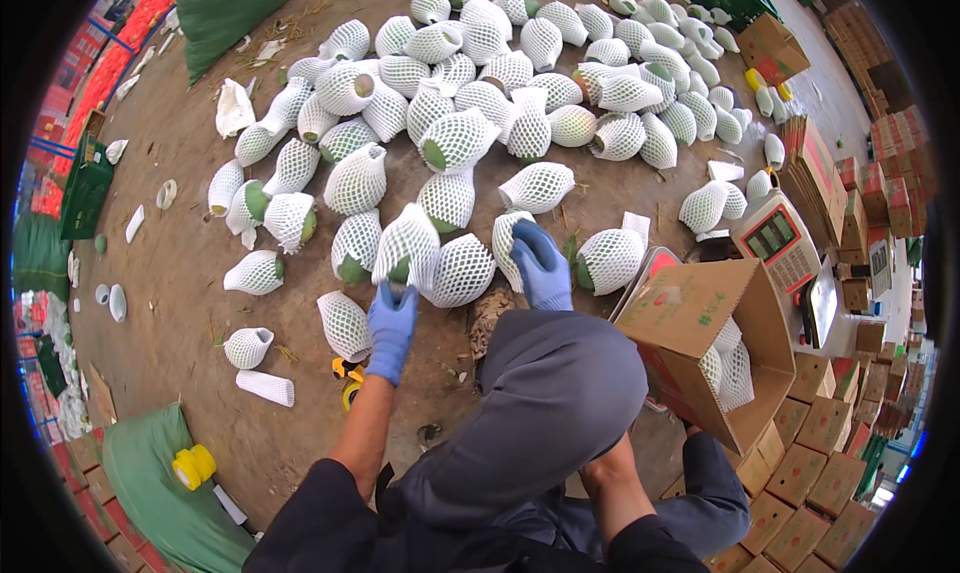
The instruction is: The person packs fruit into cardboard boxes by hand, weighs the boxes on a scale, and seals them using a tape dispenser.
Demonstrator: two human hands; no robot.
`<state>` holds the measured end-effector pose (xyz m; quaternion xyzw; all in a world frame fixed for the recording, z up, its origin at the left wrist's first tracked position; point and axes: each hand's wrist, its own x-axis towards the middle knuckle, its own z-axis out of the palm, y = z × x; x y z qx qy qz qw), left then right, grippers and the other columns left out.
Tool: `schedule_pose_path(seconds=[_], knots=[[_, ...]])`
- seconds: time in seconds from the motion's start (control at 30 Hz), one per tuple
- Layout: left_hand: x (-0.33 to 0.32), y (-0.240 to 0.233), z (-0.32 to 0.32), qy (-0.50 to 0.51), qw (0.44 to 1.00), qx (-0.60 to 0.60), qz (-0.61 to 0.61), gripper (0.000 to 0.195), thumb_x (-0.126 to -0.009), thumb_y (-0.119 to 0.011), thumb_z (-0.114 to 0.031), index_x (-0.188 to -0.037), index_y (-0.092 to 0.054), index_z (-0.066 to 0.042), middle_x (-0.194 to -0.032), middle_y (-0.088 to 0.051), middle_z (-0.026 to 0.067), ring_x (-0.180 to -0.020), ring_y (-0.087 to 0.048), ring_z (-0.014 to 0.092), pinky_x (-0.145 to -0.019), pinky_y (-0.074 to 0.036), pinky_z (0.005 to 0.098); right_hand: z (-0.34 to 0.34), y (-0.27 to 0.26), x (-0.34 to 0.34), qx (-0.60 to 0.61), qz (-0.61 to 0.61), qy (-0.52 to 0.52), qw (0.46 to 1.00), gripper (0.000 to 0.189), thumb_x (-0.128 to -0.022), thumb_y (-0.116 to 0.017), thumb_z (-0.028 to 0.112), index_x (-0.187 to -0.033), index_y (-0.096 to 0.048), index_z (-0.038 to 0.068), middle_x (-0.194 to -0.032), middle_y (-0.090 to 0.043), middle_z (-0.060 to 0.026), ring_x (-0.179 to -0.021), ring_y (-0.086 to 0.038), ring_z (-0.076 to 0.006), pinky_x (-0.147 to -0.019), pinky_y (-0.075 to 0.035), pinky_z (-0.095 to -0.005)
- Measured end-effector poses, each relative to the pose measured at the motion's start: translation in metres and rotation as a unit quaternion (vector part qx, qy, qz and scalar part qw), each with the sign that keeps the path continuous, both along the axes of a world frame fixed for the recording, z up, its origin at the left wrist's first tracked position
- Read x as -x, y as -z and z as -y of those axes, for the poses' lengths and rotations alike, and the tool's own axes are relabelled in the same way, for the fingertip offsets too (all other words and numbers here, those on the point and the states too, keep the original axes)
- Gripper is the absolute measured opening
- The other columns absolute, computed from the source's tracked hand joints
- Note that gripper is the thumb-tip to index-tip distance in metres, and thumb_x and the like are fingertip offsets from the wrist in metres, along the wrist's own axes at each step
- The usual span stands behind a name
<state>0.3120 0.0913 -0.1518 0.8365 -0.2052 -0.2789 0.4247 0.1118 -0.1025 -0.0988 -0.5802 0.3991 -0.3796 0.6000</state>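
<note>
Many green fruits in white foam net sleeves lie on the brown floor. My left hand (392, 325), in a blue glove, has its fingertips at the lower end of a sleeved fruit (409, 244); whether they grip it is unclear. My right hand (540, 265), gloved alike, rests with thumb and fingers against another sleeved fruit (511, 246), partly hidden by the glove. Between the two hands lies a further sleeved fruit (463, 271). To the right of my knee an open cardboard box (686, 303) stands tilted, with several sleeved fruits (731, 366) inside.
A digital scale (780, 235) stands behind the box. Stacked cartons (817, 423) fill the right side. A tape dispenser (349, 370) lies by my left wrist, an empty foam sleeve (265, 388) farther left. Yellow tape rolls (193, 466) rest on a green sack (161, 490) at lower left.
</note>
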Motion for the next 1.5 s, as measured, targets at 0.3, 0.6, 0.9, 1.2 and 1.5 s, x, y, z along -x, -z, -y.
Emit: schedule_pose_path(seconds=[0.3,0.6,0.9,1.2,1.5], knots=[[0.018,0.001,-0.137,0.022,0.996,-0.091,-0.012,0.047,-0.088,-0.084,-0.023,-0.129,-0.071,-0.003,-0.089,-0.075,0.0086,-0.078,-0.068,0.015,-0.075,-0.056,0.0344,-0.104,-0.084,0.206,0.081,-0.24,0.055,0.966,0.03,-0.098,-0.07,0.006,-0.127,-0.067,-0.001,-0.13,-0.068,-0.0144,-0.111,-0.069,-0.023,-0.097,-0.054,-0.0322],[0.028,0.093,-0.2,-0.085,0.95,-0.299,0.038,0.122,-0.076,-0.089,-0.052,-0.158,-0.023,0.011,-0.14,-0.061,0.031,-0.124,-0.066,0.042,-0.106,-0.053,0.0443,-0.123,-0.287,0.369,0.297,-0.42,0.159,0.843,0.046,-0.088,-0.082,0.021,-0.128,-0.068,0.003,-0.127,-0.068,-0.0187,-0.114,-0.069,-0.0375,-0.098,-0.055,-0.0415],[0.019,0.07,-0.209,-0.104,0.935,-0.336,0.036,0.103,-0.091,-0.073,-0.033,-0.165,-0.011,0.003,-0.143,-0.06,0.029,-0.121,-0.068,0.042,-0.1,-0.057,0.0475,-0.087,-0.211,0.432,0.14,-0.658,-0.148,0.725,0.055,-0.093,-0.067,0.058,-0.12,-0.072,0.009,-0.106,-0.075,-0.0204,-0.098,-0.072,-0.0407,-0.089,-0.057,-0.0491],[-0.05,-0.037,-0.21,0.084,0.969,0.228,-0.042,0.061,-0.109,-0.051,-0.026,-0.162,-0.035,0.0,-0.161,-0.044,0.0132,-0.141,-0.05,0.027,-0.119,-0.039,0.0398,-0.168,-0.173,0.361,0.063,-0.595,0.127,0.791,0.047,-0.097,-0.065,0.05,-0.106,-0.076,0.005,-0.096,-0.074,-0.0255,-0.093,-0.071,-0.0443,-0.085,-0.055,-0.0511],[0.096,-0.132,0.029,0.269,0.803,0.27,-0.457,0.069,-0.098,-0.065,-0.013,-0.161,-0.038,-0.008,-0.149,-0.056,0.0137,-0.129,-0.062,0.026,-0.106,-0.054,0.0378,-0.149,-0.189,0.276,0.125,-0.365,0.229,0.894,0.049,-0.093,-0.071,0.026,-0.133,-0.06,0.001,-0.123,-0.068,-0.0249,-0.108,-0.068,-0.0425,-0.093,-0.054,-0.0492]])
